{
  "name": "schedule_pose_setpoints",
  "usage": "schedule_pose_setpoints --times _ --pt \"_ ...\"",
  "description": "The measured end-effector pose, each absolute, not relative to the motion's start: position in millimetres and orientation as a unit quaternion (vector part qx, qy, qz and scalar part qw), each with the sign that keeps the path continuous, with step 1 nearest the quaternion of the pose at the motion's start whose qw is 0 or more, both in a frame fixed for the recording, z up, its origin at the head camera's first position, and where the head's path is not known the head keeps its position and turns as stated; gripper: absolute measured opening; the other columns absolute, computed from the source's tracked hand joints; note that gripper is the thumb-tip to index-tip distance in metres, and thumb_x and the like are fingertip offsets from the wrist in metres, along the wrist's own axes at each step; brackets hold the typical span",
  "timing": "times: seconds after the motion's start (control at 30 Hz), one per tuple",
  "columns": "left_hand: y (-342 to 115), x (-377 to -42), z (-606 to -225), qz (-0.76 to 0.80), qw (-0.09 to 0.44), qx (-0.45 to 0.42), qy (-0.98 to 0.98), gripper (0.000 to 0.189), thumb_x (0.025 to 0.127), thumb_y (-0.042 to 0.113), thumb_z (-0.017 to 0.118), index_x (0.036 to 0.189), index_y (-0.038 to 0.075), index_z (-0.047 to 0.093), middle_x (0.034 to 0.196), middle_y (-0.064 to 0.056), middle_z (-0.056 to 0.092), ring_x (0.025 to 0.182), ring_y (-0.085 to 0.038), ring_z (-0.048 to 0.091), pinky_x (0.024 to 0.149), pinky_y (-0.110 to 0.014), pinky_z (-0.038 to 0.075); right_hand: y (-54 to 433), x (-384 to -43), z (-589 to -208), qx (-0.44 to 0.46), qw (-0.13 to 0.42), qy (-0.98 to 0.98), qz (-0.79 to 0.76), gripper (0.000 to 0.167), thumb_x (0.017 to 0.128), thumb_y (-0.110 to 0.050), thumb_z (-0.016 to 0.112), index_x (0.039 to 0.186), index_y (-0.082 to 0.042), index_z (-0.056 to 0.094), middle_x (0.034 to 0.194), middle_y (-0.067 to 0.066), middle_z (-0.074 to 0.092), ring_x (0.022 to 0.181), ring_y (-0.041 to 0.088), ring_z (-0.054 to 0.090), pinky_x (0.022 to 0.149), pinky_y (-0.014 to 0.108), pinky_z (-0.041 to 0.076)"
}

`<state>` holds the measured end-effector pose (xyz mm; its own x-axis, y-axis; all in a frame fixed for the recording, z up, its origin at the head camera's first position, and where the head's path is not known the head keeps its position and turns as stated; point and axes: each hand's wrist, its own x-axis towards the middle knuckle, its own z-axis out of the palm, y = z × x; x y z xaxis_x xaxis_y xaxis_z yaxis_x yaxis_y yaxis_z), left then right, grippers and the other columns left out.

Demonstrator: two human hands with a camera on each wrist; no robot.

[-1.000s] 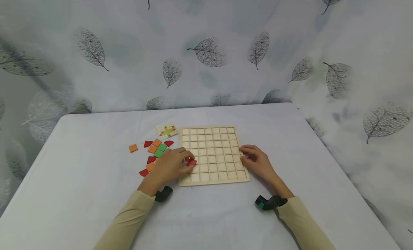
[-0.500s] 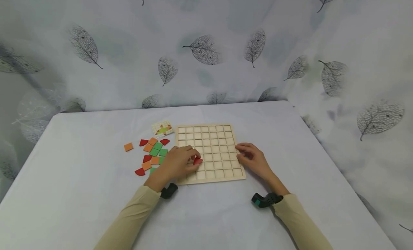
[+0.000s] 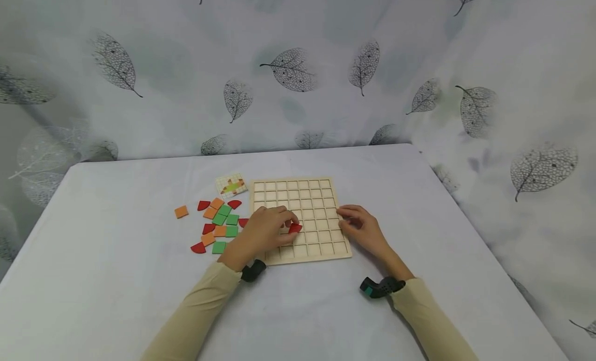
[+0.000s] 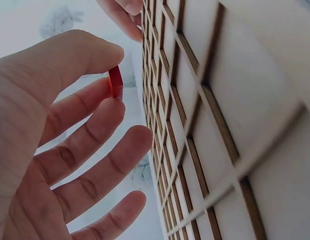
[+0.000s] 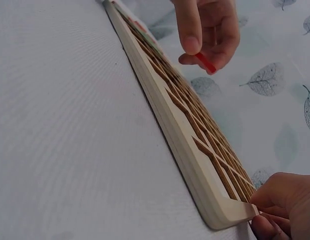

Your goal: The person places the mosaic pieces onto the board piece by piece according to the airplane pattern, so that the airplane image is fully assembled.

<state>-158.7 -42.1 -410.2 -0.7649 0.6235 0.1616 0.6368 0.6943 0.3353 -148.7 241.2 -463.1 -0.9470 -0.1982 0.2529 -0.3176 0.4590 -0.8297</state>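
Observation:
My left hand (image 3: 270, 227) is over the wooden grid board (image 3: 321, 255), pinching a red fan-shaped tile (image 3: 295, 228) between thumb and fingertips. The left wrist view shows this tile (image 4: 115, 82) edge-on, held apart from the board's surface, with the other fingers spread loosely. At the board's right edge, my right hand (image 3: 365, 231) rests its thumb and fingertips against the rim, fingers loosely bent. Close up, the right wrist view has the right hand (image 5: 285, 205) touching the board's rim (image 5: 195, 190). The squares of the board that show hold no tiles.
Left of the board lie loose tiles: several green ones (image 3: 219, 219), several orange ones (image 3: 220, 230) and several red ones (image 3: 198, 247). One orange tile (image 3: 181, 211) sits farther left. A pattern card (image 3: 231, 185) lies near the board's upper left corner. White cloth (image 3: 307, 309) covers the table.
My left hand has moved rightward over the board with the red tile, uncovering more of the loose tiles. The right hand stays at the board's edge. The head view has shifted slightly.

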Motion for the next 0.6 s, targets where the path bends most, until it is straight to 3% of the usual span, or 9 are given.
schedule_pose_setpoints --times 0.23,0.6 --pt "-29 -161 -408 -0.201 0.017 -0.348 -0.915 0.018 0.086 0.03 0.072 0.099 0.017 0.07 0.085 0.006 0.063 0.073 -0.007 0.058 0.072 -0.033 0.044 242 -151 -467 0.155 0.063 -0.848 0.502 0.032 0.09 -0.001 0.066 0.121 0.006 0.064 0.127 0.021 0.057 0.102 0.028 0.059 0.083 0.015 0.046" --pt "-8 -169 -417 -0.212 -0.002 -0.346 -0.914 0.017 0.088 0.03 0.071 0.099 0.017 0.07 0.084 0.007 0.06 0.073 -0.007 0.056 0.07 -0.031 0.042 244 -150 -464 0.133 0.053 -0.867 0.478 0.033 0.09 0.002 0.061 0.123 0.001 0.066 0.128 0.016 0.058 0.113 0.03 0.058 0.087 0.021 0.048"
